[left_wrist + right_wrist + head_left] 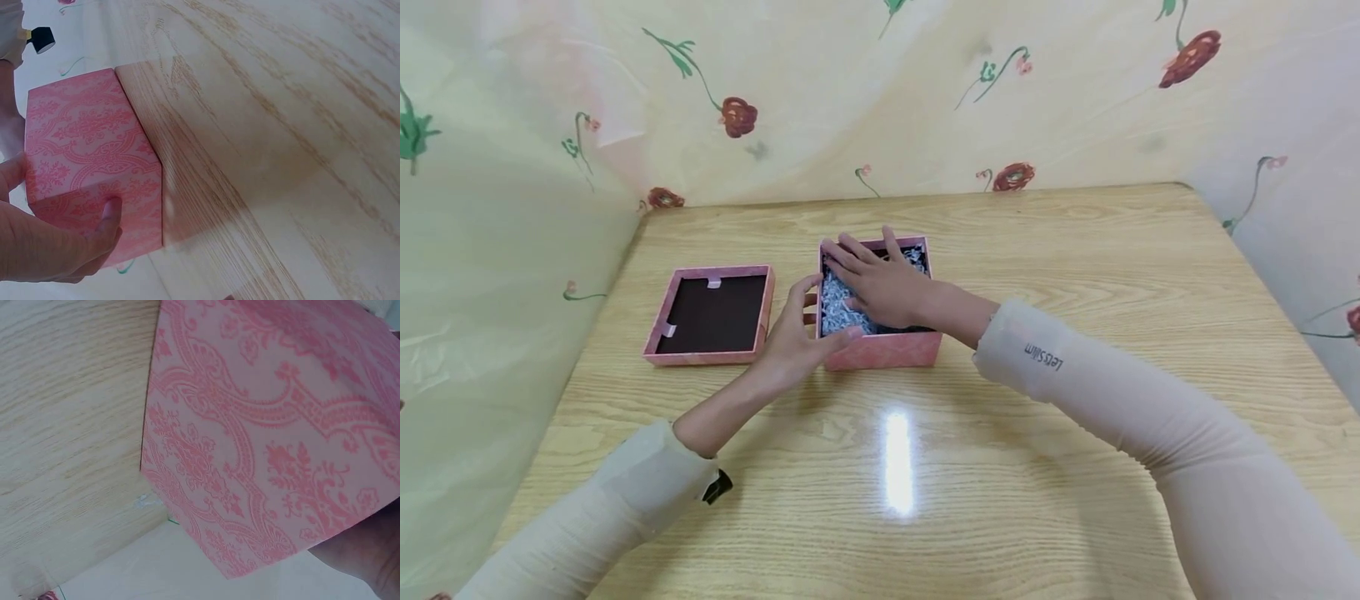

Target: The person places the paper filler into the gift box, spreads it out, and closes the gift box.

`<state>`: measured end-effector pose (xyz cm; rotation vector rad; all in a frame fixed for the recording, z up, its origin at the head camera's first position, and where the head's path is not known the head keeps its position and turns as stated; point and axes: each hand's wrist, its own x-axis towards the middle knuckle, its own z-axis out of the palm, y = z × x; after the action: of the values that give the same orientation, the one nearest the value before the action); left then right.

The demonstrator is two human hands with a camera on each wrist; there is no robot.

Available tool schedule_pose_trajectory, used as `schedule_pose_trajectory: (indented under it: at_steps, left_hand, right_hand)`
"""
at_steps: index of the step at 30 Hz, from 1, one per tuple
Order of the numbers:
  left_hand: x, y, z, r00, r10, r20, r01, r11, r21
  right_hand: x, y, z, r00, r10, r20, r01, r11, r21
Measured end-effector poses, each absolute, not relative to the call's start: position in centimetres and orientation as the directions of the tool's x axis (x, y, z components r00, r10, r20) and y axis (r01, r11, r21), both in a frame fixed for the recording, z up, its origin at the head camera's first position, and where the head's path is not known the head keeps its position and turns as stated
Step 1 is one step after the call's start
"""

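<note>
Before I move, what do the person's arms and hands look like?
The left sleeve and right sleeve are long and pale. A small black piece juts from the left one's end; dark lettering, seemingly "Let's Slim", marks the right. The left hand and right hand wear no gloves.

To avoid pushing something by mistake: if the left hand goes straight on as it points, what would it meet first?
The left hand would likely first meet the near-left corner of the pink patterned box, around which its fingers curl; the palm's gap is unclear.
</note>
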<state>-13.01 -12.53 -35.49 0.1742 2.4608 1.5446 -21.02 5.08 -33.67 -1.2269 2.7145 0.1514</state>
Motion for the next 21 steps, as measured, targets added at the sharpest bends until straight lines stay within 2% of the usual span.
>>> schedule_pose_trajectory:
  at_steps: [4, 9, 16, 21]
  left_hand:
    - [-13.0, -12.6, -35.4, -0.966, 0.22, -0.133, -0.024, 0.438, 0.899]
    - [-13.0, -12.6, -35.4, -0.968, 0.215, -0.132, -0.025, 0.44, 0.898]
    - [-12.9, -12.5, -35.5, -0.967, 0.222, -0.123, -0.01, 0.45, 0.893]
    - [-12.9, -12.5, -35.5, -0.967, 0.225, -0.118, -0.003, 0.453, 0.892]
  right_hand:
    - [-20.6, 5.2, -34.0, -0.618, -0.761, -0.199, -0.781, 0.623, 0.043]
    - [-20.4, 5.1, -34.2, -0.605, -0.759, -0.241, -0.785, 0.619, 0.018]
    - [-21.0, 5.1, -34.8, -0.552, -0.753, -0.358, -0.759, 0.632, -0.159]
    - [-21.6, 5.1, -35.5, -0.54, -0.717, -0.44, -0.712, 0.669, -0.216]
